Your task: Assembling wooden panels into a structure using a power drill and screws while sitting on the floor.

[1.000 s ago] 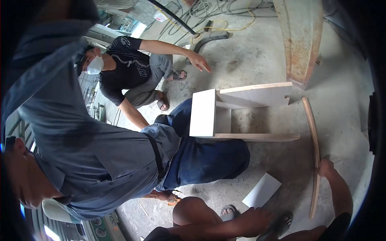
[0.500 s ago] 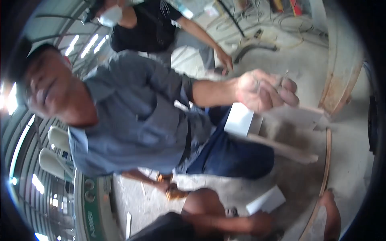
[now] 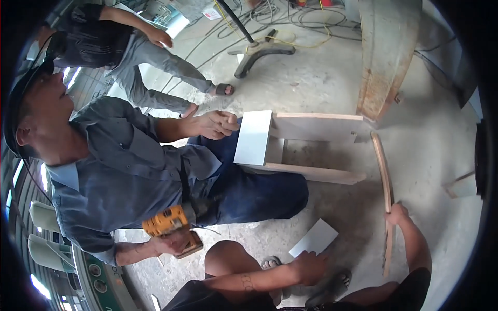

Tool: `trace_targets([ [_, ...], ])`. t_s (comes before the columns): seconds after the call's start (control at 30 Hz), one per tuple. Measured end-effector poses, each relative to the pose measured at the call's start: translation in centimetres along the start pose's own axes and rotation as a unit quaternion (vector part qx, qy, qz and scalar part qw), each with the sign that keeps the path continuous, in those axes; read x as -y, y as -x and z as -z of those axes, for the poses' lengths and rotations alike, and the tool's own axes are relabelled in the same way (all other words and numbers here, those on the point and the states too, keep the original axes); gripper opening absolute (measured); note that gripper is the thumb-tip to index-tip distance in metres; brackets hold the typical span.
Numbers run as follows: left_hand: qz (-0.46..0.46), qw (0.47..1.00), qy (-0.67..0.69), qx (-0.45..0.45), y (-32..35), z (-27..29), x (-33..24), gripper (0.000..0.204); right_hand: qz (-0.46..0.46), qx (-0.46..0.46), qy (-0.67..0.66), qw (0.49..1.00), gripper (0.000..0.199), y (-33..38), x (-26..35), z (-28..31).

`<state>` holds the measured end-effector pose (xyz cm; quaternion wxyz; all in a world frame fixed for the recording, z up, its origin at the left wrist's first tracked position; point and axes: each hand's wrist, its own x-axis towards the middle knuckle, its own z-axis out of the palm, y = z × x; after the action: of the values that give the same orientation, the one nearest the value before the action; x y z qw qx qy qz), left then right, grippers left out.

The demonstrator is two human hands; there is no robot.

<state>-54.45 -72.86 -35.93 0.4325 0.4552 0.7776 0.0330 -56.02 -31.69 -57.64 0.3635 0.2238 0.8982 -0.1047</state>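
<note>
My right hand point(image 3: 397, 213) grips the thin curved wooden strip point(image 3: 383, 176), which stands on edge on the concrete floor at the right. My left hand point(image 3: 310, 267) is closed on the near edge of a small white board point(image 3: 315, 237) lying flat on the floor by my knee point(image 3: 225, 257). Beyond them lies a wooden frame point(image 3: 311, 173) with a white panel point(image 3: 253, 137) at its left end. A co-worker in a grey-blue shirt kneels beside it, one hand point(image 3: 217, 124) near the panel and the other holding an orange cordless drill point(image 3: 170, 224).
A second person in dark clothes point(image 3: 129, 46) bends over at the top left. A large rusty curved plank point(image 3: 386, 57) leans at the top right. Cables and a stand's metal base point(image 3: 262, 52) lie on the floor behind. A small wood offcut point(image 3: 460, 186) sits far right.
The view swung up toward the co-worker and back down. The co-worker's raised hand has dropped beside the white panel, and the drill now shows. My hands stayed on the strip and board.
</note>
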Motion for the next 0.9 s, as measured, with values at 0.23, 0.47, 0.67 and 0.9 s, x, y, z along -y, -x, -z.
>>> trace_targets([
  [0.23, 0.005, 1.0, 0.023, -0.001, -0.3, -0.7, 0.1, 0.033, 0.004, 0.004, 0.009, 1.0, 0.048, 0.0, 0.4, -1.0],
  [0.47, 0.002, 0.998, 0.053, -0.024, 1.1, -2.6, 0.7, 0.033, 0.005, 0.015, 0.012, 1.0, 0.046, 1.5, 1.6, -2.4],
  [0.67, 0.01, 0.997, 0.07, -0.024, 1.9, -2.9, 0.1, 0.034, 0.003, 0.014, 0.024, 1.0, 0.045, 3.0, 2.7, -1.8],
  [0.9, 0.001, 0.998, 0.022, -0.062, 2.0, -4.0, -0.3, 0.034, 0.015, -0.013, 0.021, 1.0, 0.045, 2.0, 1.3, -3.8],
])
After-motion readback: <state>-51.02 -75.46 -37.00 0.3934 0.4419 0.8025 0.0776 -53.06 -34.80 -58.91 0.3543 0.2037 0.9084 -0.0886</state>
